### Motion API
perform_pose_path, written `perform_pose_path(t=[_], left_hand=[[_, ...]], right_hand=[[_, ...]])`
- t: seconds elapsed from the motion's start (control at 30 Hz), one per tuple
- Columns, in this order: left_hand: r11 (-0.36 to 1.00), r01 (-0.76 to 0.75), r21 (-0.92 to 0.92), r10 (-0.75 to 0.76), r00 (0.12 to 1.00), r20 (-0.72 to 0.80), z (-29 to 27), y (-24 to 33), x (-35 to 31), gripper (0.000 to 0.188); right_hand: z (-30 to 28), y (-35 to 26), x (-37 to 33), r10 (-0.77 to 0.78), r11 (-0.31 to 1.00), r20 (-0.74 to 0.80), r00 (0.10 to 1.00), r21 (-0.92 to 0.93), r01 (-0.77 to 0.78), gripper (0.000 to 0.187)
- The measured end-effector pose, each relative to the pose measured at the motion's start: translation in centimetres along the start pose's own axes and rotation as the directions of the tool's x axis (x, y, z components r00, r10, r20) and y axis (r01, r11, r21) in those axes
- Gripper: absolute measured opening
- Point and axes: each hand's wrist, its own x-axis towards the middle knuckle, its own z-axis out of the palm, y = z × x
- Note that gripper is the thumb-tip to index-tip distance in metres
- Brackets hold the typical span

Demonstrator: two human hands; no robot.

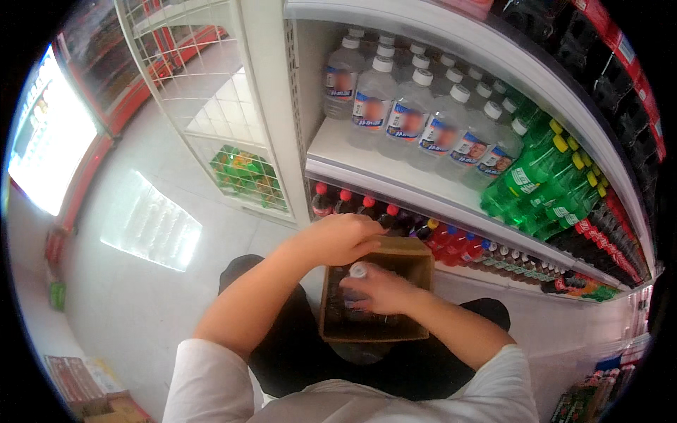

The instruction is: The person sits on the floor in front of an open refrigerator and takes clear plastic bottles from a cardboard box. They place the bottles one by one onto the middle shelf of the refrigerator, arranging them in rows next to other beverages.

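A brown cardboard box (377,337), its top uncovered, rests between my bent knees. Down inside it my right hand (381,290) is closed around a clear bottle with a white cap (359,270), slightly blurred by motion. Other bottles show dimly beside it in the box, partly hidden by my hand. At the far left of the box, my left hand (349,238) has its fingers bent and thumb drawn in at the box's raised far flap (402,245). Just beyond it, dark bottles with red caps (367,204) stand on the low shelf.
Ahead, a white shelf (338,144) holds clear bottles (405,116) in rows, with green bottles (525,180) to their right. Red bottles (451,240) stand lower down. At left are a wire side rack (204,106) and a bright lit panel (56,134). Cartons (84,381) lie at lower left.
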Motion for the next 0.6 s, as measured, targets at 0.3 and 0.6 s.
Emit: perform_pose_path(t=[0.3,0.6], left_hand=[[0.881,0.05,-0.47,-0.039,0.999,0.032,1.1,0.6,0.4,0.064],[0.97,0.202,-0.134,-0.217,0.971,-0.105,3.5,3.4,1.7,0.072]], right_hand=[[-9.4,-2.4,-4.5,0.116,0.984,-0.552,0.826,0.174,-0.022,0.074],[-9.0,-1.6,-5.6,-0.32,0.932,-0.633,0.706,-0.346,0.112,0.064]])
